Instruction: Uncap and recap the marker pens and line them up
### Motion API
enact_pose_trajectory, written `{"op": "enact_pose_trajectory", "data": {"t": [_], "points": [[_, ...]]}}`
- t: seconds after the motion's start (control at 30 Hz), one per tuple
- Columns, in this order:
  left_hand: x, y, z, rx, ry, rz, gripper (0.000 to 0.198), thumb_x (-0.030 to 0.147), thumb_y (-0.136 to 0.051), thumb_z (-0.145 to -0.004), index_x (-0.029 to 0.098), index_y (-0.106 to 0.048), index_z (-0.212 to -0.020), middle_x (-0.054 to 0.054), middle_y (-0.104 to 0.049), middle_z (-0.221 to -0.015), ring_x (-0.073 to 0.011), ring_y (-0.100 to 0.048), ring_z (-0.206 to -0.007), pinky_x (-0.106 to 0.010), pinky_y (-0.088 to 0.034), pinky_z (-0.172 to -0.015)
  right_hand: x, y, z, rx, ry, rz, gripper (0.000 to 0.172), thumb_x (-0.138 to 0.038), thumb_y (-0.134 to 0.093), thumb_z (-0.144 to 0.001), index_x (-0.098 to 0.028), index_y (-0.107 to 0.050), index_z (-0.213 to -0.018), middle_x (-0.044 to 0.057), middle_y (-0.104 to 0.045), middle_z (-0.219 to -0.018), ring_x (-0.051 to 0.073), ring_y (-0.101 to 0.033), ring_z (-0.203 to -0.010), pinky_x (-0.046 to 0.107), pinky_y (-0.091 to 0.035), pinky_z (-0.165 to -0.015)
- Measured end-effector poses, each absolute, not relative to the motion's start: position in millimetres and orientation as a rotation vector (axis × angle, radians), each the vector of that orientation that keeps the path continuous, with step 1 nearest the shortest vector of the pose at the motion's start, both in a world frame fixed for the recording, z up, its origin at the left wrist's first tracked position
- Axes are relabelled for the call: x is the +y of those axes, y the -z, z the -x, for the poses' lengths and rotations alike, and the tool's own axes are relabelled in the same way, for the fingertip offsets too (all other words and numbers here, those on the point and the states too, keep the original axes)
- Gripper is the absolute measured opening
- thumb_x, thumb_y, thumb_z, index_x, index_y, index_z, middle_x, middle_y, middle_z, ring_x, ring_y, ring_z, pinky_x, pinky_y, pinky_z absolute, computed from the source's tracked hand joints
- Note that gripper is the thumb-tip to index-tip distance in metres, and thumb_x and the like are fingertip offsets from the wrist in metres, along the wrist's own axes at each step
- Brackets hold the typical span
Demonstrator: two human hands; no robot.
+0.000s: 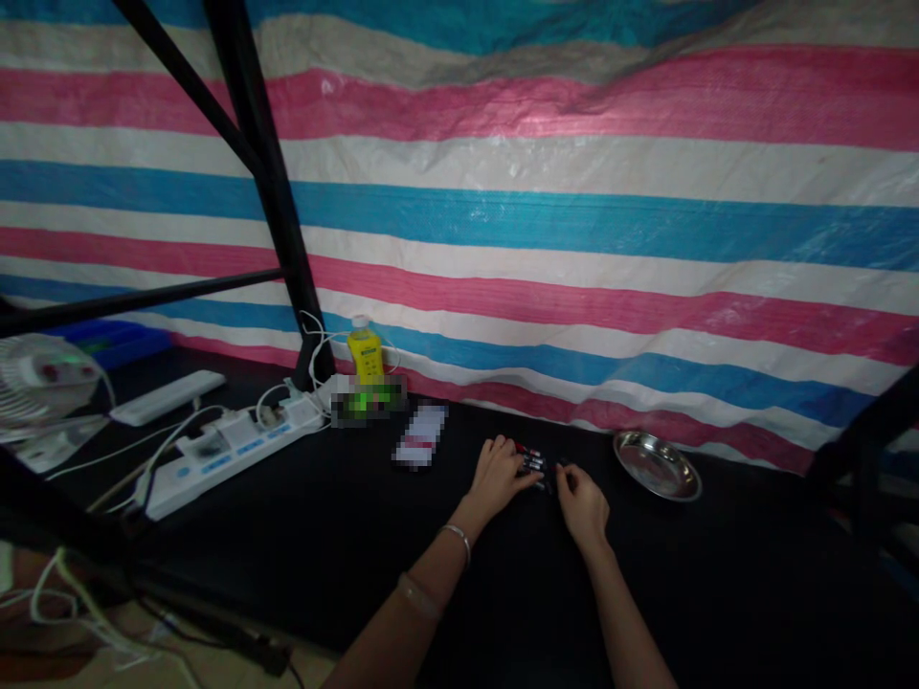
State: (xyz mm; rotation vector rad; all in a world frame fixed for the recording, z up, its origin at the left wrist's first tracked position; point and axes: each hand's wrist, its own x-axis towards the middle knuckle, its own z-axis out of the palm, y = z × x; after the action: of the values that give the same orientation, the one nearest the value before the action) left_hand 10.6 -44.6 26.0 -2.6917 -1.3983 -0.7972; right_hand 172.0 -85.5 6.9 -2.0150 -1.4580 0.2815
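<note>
Several small dark cylinders with red and white markings (532, 463) lie side by side on the black tabletop, between my hands. They are too small and dim for me to tell their exact kind. My left hand (495, 478) is closed around their left ends, fingers over the far side and thumb along the near side. Just right of them, my right hand (585, 505) is closed, thumb and index finger pinched at a small dark thing (560, 466) that I cannot make out. Both palms face down, close to the table.
A shiny metal dish (657, 466) stands to the right. On the left are a phone (421, 435), a yellow bottle (366, 352), a white power strip (234, 448) with cords and a white fan (47, 383). A black frame post (269, 201) rises before the striped sheet (574, 225).
</note>
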Motion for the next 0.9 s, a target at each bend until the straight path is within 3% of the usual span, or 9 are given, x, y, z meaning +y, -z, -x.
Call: {"op": "enact_pose_trajectory", "data": {"t": [0.2, 0.37, 0.57, 0.63, 0.73, 0.8, 0.9], "points": [[-40, -24, -8, -1.412, 0.777, 2.724, 0.048, 0.064, -0.052, -0.073, 0.018, -0.064, -0.072, -0.005, -0.053, -0.087, -0.0209, -0.044, -0.086, -0.034, -0.031, -0.074, -85, -5, -172, -1.568, -0.204, 2.017, 0.031, -0.039, -0.035, -0.086, -0.023, -0.061, -0.089, 0.002, -0.058, -0.086, 0.014, -0.056, -0.073, 0.023, -0.033, -0.058], [-41, -29, -6, -1.445, 0.756, 2.726, 0.052, 0.067, -0.048, -0.074, 0.017, -0.062, -0.071, -0.006, -0.052, -0.087, -0.0222, -0.045, -0.086, -0.034, -0.032, -0.074, -84, 0, -173, -1.618, -0.155, 1.950, 0.030, -0.040, -0.038, -0.086, -0.023, -0.063, -0.090, 0.002, -0.055, -0.088, 0.015, -0.055, -0.075, 0.024, -0.037, -0.061], [-41, -30, -5, -1.499, 0.720, 2.728, 0.053, 0.069, -0.050, -0.071, 0.017, -0.058, -0.073, -0.007, -0.052, -0.089, -0.0236, -0.046, -0.088, -0.035, -0.035, -0.075, -82, 3, -173, -1.656, 0.014, 1.887, 0.033, -0.044, -0.045, -0.083, -0.021, -0.065, -0.096, 0.008, -0.055, -0.094, 0.022, -0.051, -0.092, 0.031, -0.040, -0.079], [-41, -29, -6, -1.542, 0.722, 2.704, 0.056, 0.071, -0.050, -0.069, 0.017, -0.059, -0.082, -0.008, -0.053, -0.093, -0.0250, -0.047, -0.090, -0.036, -0.036, -0.077, -82, 4, -172, -1.658, 0.054, 1.897, 0.037, -0.045, -0.043, -0.085, -0.020, -0.063, -0.102, 0.011, -0.055, -0.105, 0.024, -0.049, -0.100, 0.035, -0.038, -0.084], [-41, -27, -7, -1.560, 0.776, 2.696, 0.066, 0.069, -0.049, -0.071, 0.016, -0.052, -0.110, -0.012, -0.053, -0.111, -0.0278, -0.046, -0.104, -0.039, -0.036, -0.086, -81, 7, -169, -1.658, 0.081, 1.985, 0.042, -0.044, -0.038, -0.087, -0.021, -0.057, -0.116, 0.012, -0.048, -0.126, 0.027, -0.040, -0.117, 0.041, -0.034, -0.091], [-41, -25, -6, -1.524, 0.783, 2.743, 0.076, 0.067, -0.049, -0.074, 0.016, -0.039, -0.129, -0.014, -0.046, -0.129, -0.0285, -0.039, -0.120, -0.041, -0.032, -0.094, -80, 10, -167, -1.673, 0.083, 2.071, 0.045, -0.045, -0.038, -0.087, -0.023, -0.051, -0.124, 0.012, -0.041, -0.135, 0.029, -0.033, -0.125, 0.047, -0.030, -0.095], [-40, -20, -5, -1.557, 0.686, 2.805, 0.084, 0.066, -0.050, -0.073, 0.021, -0.025, -0.139, -0.012, -0.034, -0.142, -0.0308, -0.024, -0.132, -0.047, -0.024, -0.102, -76, 12, -165, -1.698, 0.075, 2.173, 0.047, -0.044, -0.039, -0.088, -0.024, -0.046, -0.130, 0.013, -0.036, -0.141, 0.030, -0.028, -0.130, 0.051, -0.025, -0.098]]}}
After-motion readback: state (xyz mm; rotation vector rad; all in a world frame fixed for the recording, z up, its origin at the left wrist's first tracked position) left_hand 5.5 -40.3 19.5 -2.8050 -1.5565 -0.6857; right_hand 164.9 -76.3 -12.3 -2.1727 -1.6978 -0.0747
